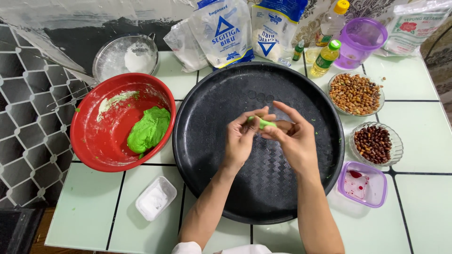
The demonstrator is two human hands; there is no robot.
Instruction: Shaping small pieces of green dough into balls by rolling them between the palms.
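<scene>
Over the big round black tray I have both hands raised, with the red bowl and its lump of green dough just to the left. My left hand and right hand pinch one small green dough piece between their fingertips, clear of the tray. I judge this the shaping step; next calls for even, gentle pressure.
</scene>
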